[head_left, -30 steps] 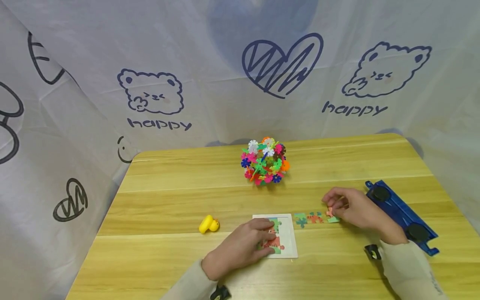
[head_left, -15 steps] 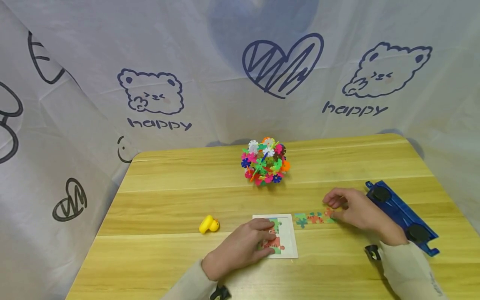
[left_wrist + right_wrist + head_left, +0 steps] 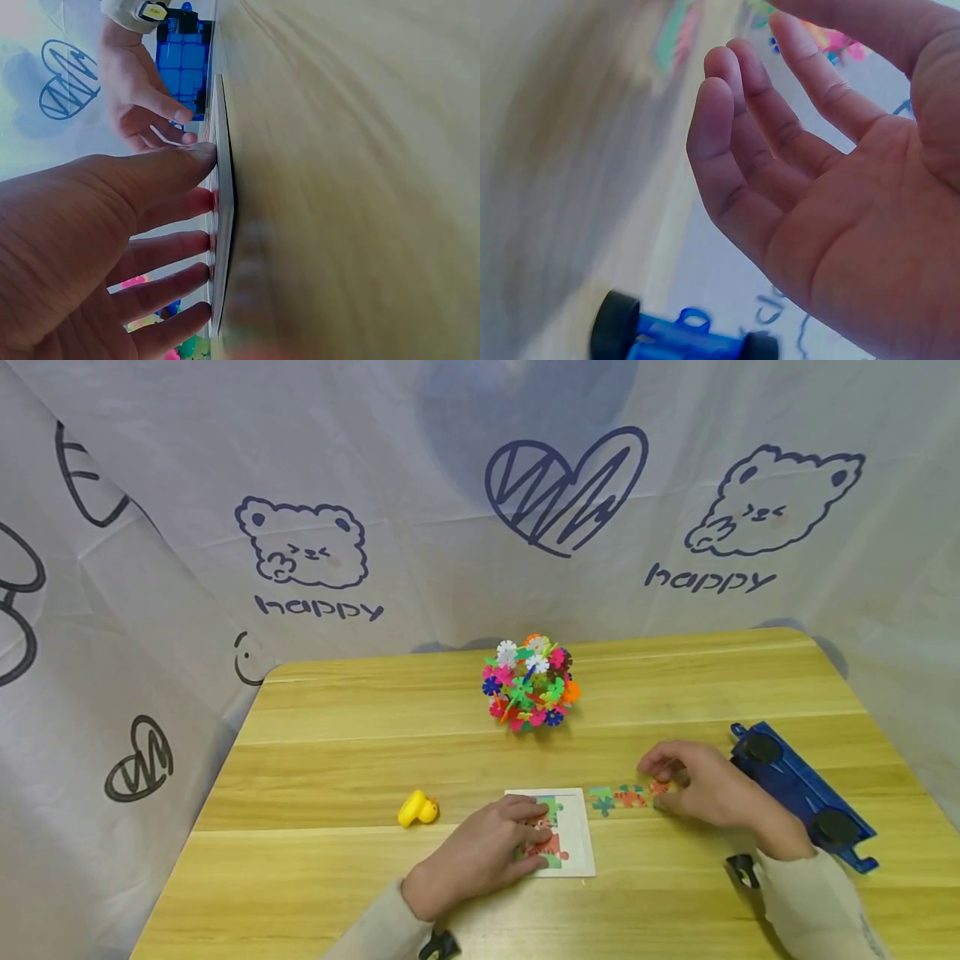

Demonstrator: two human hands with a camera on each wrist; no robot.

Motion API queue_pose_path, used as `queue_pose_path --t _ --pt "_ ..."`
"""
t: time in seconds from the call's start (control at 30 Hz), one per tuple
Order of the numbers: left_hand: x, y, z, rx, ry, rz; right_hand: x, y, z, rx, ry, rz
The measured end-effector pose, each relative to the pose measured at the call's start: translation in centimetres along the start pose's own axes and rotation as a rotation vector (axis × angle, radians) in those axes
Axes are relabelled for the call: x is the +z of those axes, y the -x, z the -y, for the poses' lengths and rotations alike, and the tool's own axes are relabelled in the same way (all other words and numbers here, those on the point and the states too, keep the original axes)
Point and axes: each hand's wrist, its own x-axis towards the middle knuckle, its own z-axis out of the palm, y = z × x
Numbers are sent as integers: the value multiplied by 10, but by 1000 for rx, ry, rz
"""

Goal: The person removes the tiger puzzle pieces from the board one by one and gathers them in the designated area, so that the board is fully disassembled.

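Note:
My left hand (image 3: 480,856) rests on the white-framed puzzle board (image 3: 576,843), its thumb at the near edge and its fingertips on the surface, as the left wrist view shows. Joined red and green jigsaw pieces (image 3: 553,847) lie on the board's left part, partly covered by that hand. To the right of the board, loose jigsaw pieces (image 3: 602,800) lie in a row on the table. My right hand (image 3: 708,785) is over the row's right end, beside an orange-red jigsaw piece (image 3: 660,788) that it partly hides. Its fingers (image 3: 709,127) are loosely bent with nothing seen between them.
A yellow toy duck (image 3: 417,809) sits left of the board. Behind it stands a ball of colourful flower-shaped plastic pieces (image 3: 530,683). A blue toy vehicle base (image 3: 802,793) with black wheels lies right of my right hand. A printed white cloth (image 3: 435,552) hangs behind the table.
The rightmost jigsaw piece has moved left, close against the row, and my right hand's fingers have since shifted slightly around it. My left hand has stayed on the board.

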Motion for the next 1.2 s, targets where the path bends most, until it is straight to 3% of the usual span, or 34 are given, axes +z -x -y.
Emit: queue_pose_path --t 0.2,0.43,0.7,1.2 --pt "-5 -1 1 -7 0 28 7 0 26 -62 -23 34" --pt "-4 0 2 -5 -10 7 36 -6 52 -115 -67 145" --pt "-3 0 2 -8 -6 23 66 -19 73 -120 156 30" --pt "-2 1 -2 -22 44 -14 86 -41 78 -114 125 46"
